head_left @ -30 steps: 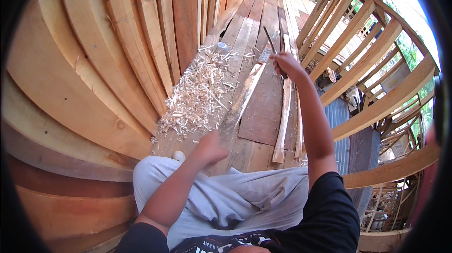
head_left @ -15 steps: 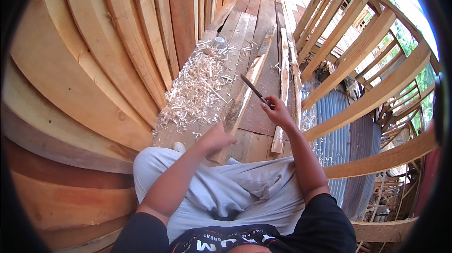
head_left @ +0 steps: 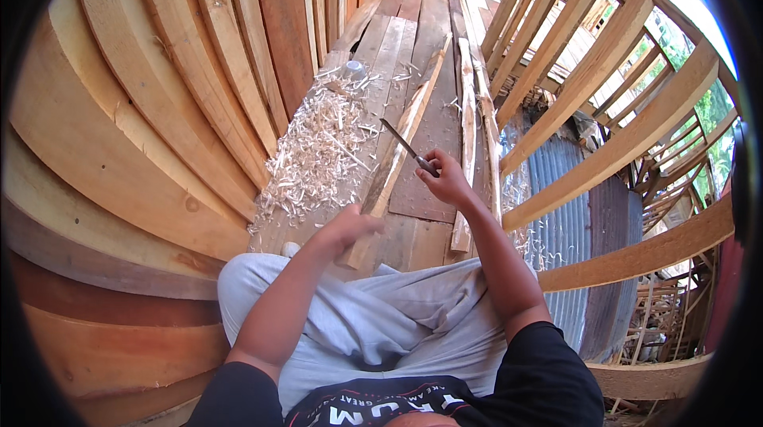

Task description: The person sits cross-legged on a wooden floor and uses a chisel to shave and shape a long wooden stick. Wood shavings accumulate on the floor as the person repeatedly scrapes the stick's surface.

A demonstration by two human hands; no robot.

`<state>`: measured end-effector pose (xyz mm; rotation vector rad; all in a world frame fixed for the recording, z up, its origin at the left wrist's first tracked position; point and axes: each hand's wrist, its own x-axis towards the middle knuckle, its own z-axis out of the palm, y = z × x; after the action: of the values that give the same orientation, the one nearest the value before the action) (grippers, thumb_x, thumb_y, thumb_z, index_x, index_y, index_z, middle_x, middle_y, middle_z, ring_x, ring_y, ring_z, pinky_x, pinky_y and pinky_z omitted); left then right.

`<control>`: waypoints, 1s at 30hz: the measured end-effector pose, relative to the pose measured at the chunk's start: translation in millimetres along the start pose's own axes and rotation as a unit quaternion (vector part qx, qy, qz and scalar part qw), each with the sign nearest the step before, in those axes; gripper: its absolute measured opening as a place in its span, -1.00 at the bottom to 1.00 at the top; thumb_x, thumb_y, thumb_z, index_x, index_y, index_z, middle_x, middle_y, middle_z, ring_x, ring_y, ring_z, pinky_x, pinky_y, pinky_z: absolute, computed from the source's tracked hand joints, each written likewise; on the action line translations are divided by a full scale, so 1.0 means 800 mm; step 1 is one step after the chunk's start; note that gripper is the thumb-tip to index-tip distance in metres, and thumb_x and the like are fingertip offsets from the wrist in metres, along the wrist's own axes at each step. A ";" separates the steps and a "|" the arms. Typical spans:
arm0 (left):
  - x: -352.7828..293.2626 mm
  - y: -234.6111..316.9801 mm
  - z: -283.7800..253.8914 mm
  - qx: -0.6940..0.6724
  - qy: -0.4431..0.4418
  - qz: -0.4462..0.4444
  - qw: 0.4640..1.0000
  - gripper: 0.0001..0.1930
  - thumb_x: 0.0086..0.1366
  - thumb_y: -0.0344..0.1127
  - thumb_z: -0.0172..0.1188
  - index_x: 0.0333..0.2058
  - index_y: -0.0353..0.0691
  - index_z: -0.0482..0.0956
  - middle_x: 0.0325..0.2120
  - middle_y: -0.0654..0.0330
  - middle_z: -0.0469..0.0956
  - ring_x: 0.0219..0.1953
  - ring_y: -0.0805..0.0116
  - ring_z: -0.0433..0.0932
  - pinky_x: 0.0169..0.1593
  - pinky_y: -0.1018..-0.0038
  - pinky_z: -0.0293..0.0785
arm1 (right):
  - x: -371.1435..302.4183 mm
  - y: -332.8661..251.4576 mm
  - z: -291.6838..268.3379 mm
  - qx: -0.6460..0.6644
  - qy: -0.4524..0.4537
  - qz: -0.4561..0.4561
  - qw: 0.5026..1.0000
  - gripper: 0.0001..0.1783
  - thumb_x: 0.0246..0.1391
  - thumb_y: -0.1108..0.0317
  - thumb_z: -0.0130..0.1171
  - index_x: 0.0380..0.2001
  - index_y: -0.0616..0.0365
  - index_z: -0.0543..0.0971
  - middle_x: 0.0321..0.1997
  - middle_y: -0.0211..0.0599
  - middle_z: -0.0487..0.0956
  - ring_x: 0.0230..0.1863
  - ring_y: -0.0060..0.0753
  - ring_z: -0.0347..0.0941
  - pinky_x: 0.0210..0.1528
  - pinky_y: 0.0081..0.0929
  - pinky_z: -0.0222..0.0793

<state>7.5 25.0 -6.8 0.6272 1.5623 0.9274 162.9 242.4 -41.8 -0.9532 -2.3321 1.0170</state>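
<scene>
My right hand (head_left: 447, 179) is closed around the dark handle of a knife (head_left: 404, 141), whose narrow blade points up and left over a long wooden strip (head_left: 400, 158). The strip lies lengthwise in front of me, pale with darker patches, its near end close to my crossed legs. Across that near end my left hand (head_left: 352, 228) is curled, slightly blurred, with the fingers toward the right. The blade appears above the strip's middle; whether it touches the wood I cannot tell.
Curly wood shavings (head_left: 318, 137) are heaped on the plank floor at left, beside a small translucent container (head_left: 354, 70). More long strips (head_left: 467, 129) lie at right. A board wall (head_left: 143, 133) rises on the left; a slatted railing (head_left: 584, 69) and corrugated metal sheets (head_left: 560, 220) are on the right.
The whole view has shifted a little. My right hand has moved slightly left with the knife, its blade now lying farther left across the strip. My left hand stays by the strip's near end.
</scene>
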 end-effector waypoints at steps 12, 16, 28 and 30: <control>0.012 -0.003 -0.022 -0.186 -0.122 -0.090 0.971 -0.77 -0.09 -0.32 0.31 -0.42 -0.19 0.50 -0.56 0.25 0.44 -0.57 0.41 0.43 -0.45 0.45 0.39 | -0.001 -0.027 0.009 -0.079 -0.154 0.026 0.985 -0.43 0.21 -0.06 0.00 -0.48 0.33 0.55 -0.55 0.03 0.53 -0.43 -0.03 0.54 -0.32 -0.19 0.38; 0.010 -0.004 -0.018 -0.199 -0.108 -0.076 0.971 -0.79 -0.10 -0.37 0.31 -0.46 -0.13 0.47 -0.58 0.29 0.44 -0.61 0.47 0.40 -0.53 0.50 0.34 | -0.012 -0.057 0.023 -0.128 -0.075 0.059 0.987 -0.32 0.29 -0.05 -0.21 -0.63 0.32 0.55 -0.63 0.15 0.47 -0.47 0.17 0.50 -0.35 -0.08 0.38; 0.000 0.008 -0.010 -0.355 -0.180 -0.077 0.914 -0.66 -0.12 -0.48 0.11 -0.28 -0.19 0.33 -0.61 0.27 0.31 -0.67 0.52 0.27 -0.64 0.57 0.21 | -0.044 -0.091 0.045 -0.177 0.007 -0.138 0.975 -0.46 0.20 0.23 -0.17 -0.81 0.21 0.48 -0.78 0.06 0.39 -0.67 0.19 0.40 -0.50 0.01 0.33; 0.000 0.008 -0.010 -0.358 -0.186 -0.084 0.911 -0.61 -0.16 -0.52 0.07 -0.25 -0.20 0.29 -0.62 0.27 0.25 -0.69 0.54 0.23 -0.67 0.59 0.18 | -0.043 -0.089 0.049 -0.183 0.017 -0.131 0.974 -0.47 0.19 0.24 -0.17 -0.81 0.21 0.47 -0.78 0.06 0.39 -0.67 0.19 0.39 -0.50 0.01 0.33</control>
<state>-0.6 27.0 -1.2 0.1215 0.8258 1.0849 132.3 163.3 -16.4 -0.7506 -2.5820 0.4726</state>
